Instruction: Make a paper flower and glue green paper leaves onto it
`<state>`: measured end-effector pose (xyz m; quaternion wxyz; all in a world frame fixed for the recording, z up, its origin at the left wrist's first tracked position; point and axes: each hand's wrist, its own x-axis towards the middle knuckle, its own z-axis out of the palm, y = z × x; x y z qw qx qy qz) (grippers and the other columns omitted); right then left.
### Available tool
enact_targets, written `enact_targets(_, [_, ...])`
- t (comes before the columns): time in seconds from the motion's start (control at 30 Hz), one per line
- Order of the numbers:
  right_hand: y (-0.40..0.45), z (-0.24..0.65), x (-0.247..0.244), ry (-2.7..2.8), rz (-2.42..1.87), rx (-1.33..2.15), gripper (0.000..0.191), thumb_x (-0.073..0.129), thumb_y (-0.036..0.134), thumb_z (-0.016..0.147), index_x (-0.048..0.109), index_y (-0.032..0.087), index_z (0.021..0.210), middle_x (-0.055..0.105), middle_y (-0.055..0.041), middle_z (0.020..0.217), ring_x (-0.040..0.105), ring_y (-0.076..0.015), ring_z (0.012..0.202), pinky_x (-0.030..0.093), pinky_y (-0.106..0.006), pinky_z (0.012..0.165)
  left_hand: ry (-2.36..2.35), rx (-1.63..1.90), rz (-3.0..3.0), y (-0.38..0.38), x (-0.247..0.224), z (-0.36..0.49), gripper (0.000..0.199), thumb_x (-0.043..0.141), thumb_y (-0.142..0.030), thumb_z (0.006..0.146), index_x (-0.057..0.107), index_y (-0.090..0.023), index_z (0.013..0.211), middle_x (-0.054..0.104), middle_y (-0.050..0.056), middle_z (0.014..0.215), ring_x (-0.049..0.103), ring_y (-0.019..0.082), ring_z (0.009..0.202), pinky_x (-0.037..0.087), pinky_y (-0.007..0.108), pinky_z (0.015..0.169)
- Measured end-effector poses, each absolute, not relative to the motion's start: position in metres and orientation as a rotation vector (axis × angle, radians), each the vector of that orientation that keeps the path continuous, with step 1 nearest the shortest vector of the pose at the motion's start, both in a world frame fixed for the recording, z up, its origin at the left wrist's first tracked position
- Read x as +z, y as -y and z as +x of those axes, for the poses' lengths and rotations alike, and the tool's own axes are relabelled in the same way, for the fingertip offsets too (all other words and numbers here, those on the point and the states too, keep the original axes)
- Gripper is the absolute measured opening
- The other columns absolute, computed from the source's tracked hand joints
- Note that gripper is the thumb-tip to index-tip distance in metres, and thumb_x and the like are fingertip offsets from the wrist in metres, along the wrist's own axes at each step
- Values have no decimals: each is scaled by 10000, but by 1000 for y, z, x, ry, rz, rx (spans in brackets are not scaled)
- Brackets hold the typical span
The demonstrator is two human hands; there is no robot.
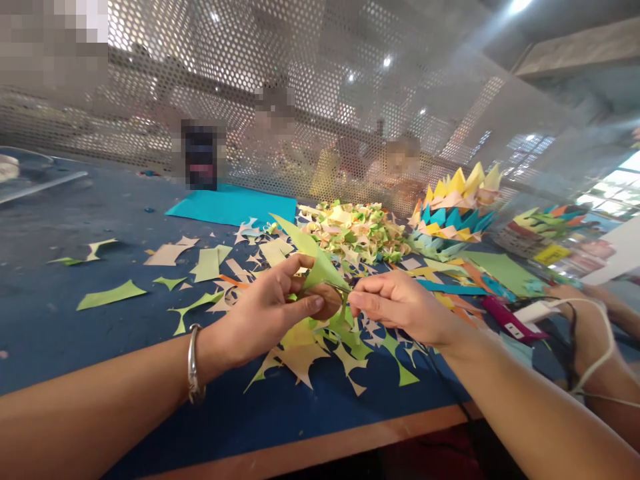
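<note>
My left hand [273,310] pinches a piece of light green paper [323,267] together with a round brown disc [325,301], the thumb lying on the disc. The paper stands up behind the disc in a pointed shape. My right hand [400,303] is closed on a thin dark tool [342,289] whose tip meets the green paper near the disc's right edge; its kind is mostly hidden by the fingers. Green and cream paper offcuts [303,360] with curved cut edges lie under both hands.
Behind my hands is a heap of small paper pieces [360,230]. Stacked folded-paper points [455,210] stand right of it, a blue sheet [233,205] left. A pink power bank [513,320] with a white cable lies near another person's arm [595,340]. A perforated screen [300,67] closes the back.
</note>
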<state>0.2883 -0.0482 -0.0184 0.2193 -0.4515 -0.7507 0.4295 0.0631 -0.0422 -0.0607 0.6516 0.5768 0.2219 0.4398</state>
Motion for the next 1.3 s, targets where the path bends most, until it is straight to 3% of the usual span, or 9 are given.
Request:
enact_targets(0.5, [32, 289, -12, 2264, -1170, 1052, 400, 684, 495, 901, 655, 154, 695, 354, 77, 538, 269, -56, 475, 184, -236, 418, -542, 958, 1337, 37, -58, 60, 381, 689, -184, 839, 430, -183, 1119, 762, 45, 846, 684, 160, 771, 475, 326, 762])
enact_targets(0.67, [29, 293, -19, 2123, -1117, 1176, 396, 652, 515, 920, 657, 158, 749, 320, 85, 536, 249, -61, 463, 170, -251, 423, -611, 1055, 1226, 36, -61, 61, 414, 711, -168, 828, 427, -198, 1128, 771, 46, 876, 691, 161, 780, 494, 330, 781])
enact_targets(0.83, [33, 282, -30, 1967, -1086, 1117, 298, 725, 449, 867, 643, 164, 831, 511, 25, 688, 416, -85, 586, 305, -241, 506, -637, 1018, 1241, 38, -58, 64, 386, 719, -187, 820, 448, -197, 1094, 769, 59, 869, 706, 176, 767, 521, 338, 770])
enact_targets(1.07, [41, 265, -39, 1977, -1136, 987, 217, 720, 354, 826, 598, 177, 799, 490, 48, 602, 396, -78, 522, 294, -238, 468, -670, 986, 1267, 44, -53, 66, 475, 743, -204, 802, 470, -173, 1189, 745, 37, 800, 721, 209, 767, 526, 353, 765])
enact_targets(1.2, [39, 262, -42, 1901, -1066, 1004, 203, 720, 344, 817, 599, 182, 805, 509, 41, 635, 411, -80, 543, 327, -238, 480, -755, 986, 1105, 46, -54, 66, 404, 803, -224, 763, 576, -180, 1095, 741, 22, 755, 696, 174, 723, 459, 269, 654])
enact_targets(1.3, [39, 262, -43, 1857, -1018, 1010, 223, 749, 357, 806, 606, 187, 818, 519, 39, 664, 416, -83, 562, 351, -240, 497, -831, 948, 972, 48, -55, 67, 283, 847, -256, 721, 691, -158, 936, 758, 58, 831, 678, 166, 762, 432, 249, 623])
